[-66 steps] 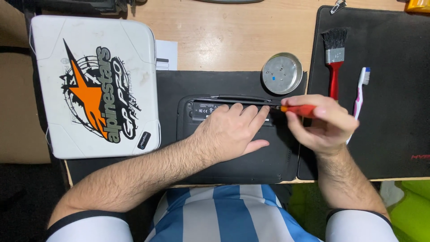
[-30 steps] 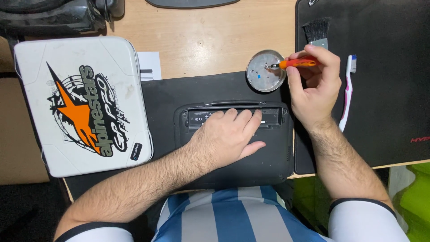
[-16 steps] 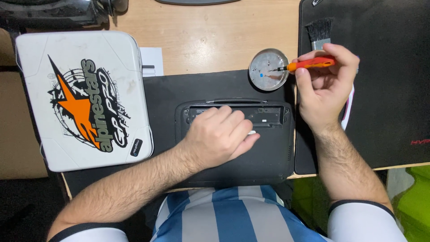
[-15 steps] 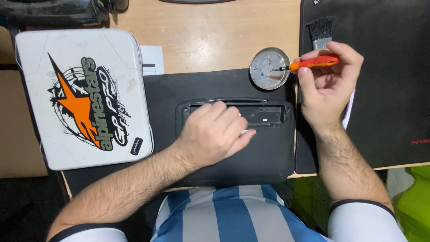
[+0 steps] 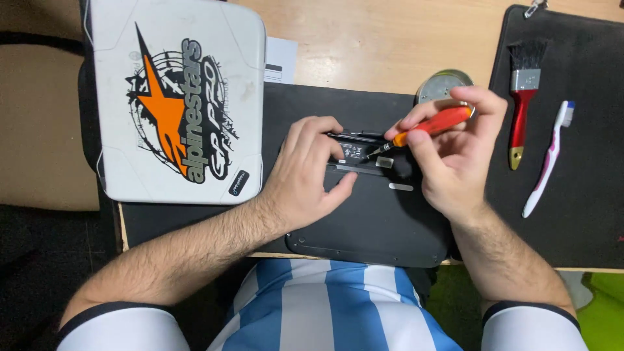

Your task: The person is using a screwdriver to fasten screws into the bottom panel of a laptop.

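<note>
Left hand [image 5: 305, 175] lies spread on the black device [image 5: 370, 221]; just beside it, right hand [image 5: 455, 156] pinches an orange screwdriver [image 5: 426, 127], tip on the device.

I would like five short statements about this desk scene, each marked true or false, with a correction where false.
1. The right hand holds an orange-handled screwdriver. True.
2. The left hand rests on the black device. True.
3. The toothbrush lies on the white laptop. False: it lies on the black mat, beside the red-handled brush.
4. The screwdriver tip points at the round metal dish. False: it points down at the black device.
5. The white laptop is open. False: its lid is closed.
</note>
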